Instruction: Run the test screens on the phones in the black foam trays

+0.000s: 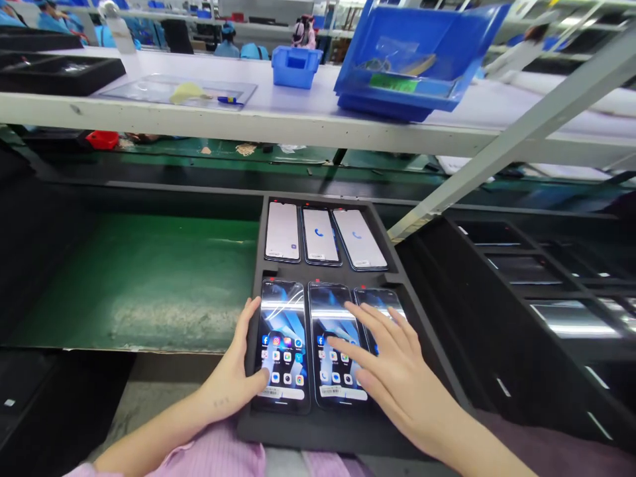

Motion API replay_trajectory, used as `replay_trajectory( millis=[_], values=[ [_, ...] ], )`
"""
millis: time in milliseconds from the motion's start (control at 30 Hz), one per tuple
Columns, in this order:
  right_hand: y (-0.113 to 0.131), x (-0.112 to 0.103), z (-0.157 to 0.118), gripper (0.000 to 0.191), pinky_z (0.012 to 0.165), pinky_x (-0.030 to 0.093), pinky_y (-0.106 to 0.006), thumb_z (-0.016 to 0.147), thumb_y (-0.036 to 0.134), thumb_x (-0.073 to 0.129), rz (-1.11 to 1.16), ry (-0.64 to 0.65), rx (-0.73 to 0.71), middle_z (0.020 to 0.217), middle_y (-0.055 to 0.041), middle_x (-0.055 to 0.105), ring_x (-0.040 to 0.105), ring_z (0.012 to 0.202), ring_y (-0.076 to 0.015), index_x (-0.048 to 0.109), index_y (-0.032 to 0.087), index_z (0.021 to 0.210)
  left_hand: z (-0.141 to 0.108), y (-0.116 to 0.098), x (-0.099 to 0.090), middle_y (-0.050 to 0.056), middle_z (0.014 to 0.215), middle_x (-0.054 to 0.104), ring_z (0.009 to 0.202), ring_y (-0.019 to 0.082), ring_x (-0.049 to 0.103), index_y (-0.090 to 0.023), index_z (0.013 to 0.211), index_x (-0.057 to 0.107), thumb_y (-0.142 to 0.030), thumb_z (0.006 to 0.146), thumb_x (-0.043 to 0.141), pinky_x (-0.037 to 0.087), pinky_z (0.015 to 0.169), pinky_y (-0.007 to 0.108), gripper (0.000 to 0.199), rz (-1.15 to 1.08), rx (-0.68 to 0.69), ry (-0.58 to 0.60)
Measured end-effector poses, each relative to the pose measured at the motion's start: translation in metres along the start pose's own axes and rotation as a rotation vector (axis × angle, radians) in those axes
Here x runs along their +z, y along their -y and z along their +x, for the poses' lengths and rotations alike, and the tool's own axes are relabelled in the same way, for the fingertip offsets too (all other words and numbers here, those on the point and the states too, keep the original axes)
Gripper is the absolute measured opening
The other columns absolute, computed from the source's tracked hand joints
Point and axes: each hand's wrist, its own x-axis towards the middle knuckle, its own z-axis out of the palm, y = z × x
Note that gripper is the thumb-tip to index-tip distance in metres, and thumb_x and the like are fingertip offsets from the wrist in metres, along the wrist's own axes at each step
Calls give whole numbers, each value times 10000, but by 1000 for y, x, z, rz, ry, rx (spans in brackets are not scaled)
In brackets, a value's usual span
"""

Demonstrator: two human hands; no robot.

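Observation:
A black tray (293, 429) holds several phones in two rows. My left hand (241, 371) is at its left edge, fingers along the outer side and thumb over the lower-left phone (283, 311), whose screen shows app icons. Over the lower-middle phone (330, 391) and the lower-right phone (385, 301) my right hand (392, 358) is spread, a fingertip at the middle phone's icons. In the back row, the left phone (283, 228) has a pale screen, while the middle phone (320, 228) and right phone (360, 235) show a blue handset symbol.
Green surface (149, 278) lies left of the tray. More black trays with phones (566, 318) stand at the right. A white shelf (199, 119) above carries a small blue bin (295, 66) and large blue bins (407, 59). A slanted metal post (517, 146) rises at the right. People sit beyond.

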Motion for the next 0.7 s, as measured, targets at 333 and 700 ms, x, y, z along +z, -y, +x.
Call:
replay_trajectory(
  millis=[333, 700],
  values=[
    [22, -2, -17, 313, 1032, 250, -528, 907, 372, 371, 26, 93, -45, 1395, -35, 401, 348, 1262, -266, 614, 337, 1101, -2, 7, -2, 28, 1518, 136, 1381, 302, 103, -268, 1431, 151, -370, 696, 609, 143, 1123, 453, 871, -4, 27, -23],
    [-2, -6, -66, 405, 1023, 276, -498, 891, 239, 305, 5, -65, 305, 1266, 8, 516, 446, 1158, -225, 701, 327, 901, 11, 19, -7, 21, 1483, 206, 1352, 283, 216, -303, 1262, 418, -457, 814, 486, 203, 1107, 455, 478, 131, 183, -276]
  ],
)
